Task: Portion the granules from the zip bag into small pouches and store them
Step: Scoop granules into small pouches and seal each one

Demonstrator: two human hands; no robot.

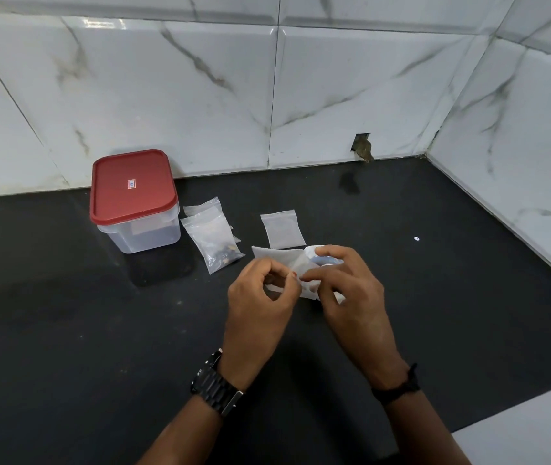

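Head view looks down on a clear plastic pouch point(304, 273) held just above the black countertop point(99, 330), near the middle of the scene, between both hands. Left hand point(260, 297) has its thumb and forefinger curled in a pinch on the pouch's left edge, the other fingers folded into the palm. Right hand point(348, 286) grips the pouch from the right, its thumb pressing on the near face and its fingers curled over the top; something pale blue shows under those fingers, too hidden to tell what it is. Whether this pouch has granules in it cannot be made out. Touching the pouch's far left edge, a flat whitish pouch point(274, 255) lies on the counter, partly behind the hands. Just beyond it lies another small empty pouch point(282, 229), flat, with its zip strip toward the wall. To the left lies a larger zip bag point(212, 241), angled, with a little dark and yellowish matter gathered in its lower corner; one more clear bag point(203, 206) sticks out from under its far end. Further left, near the wall, stands a translucent storage box point(143, 233) with a red lid point(131, 184) closed on it. A dark metal watch point(215, 384) sits on the left wrist and a black band point(398, 385) on the right. White marbled tiles point(200, 95) back the counter.
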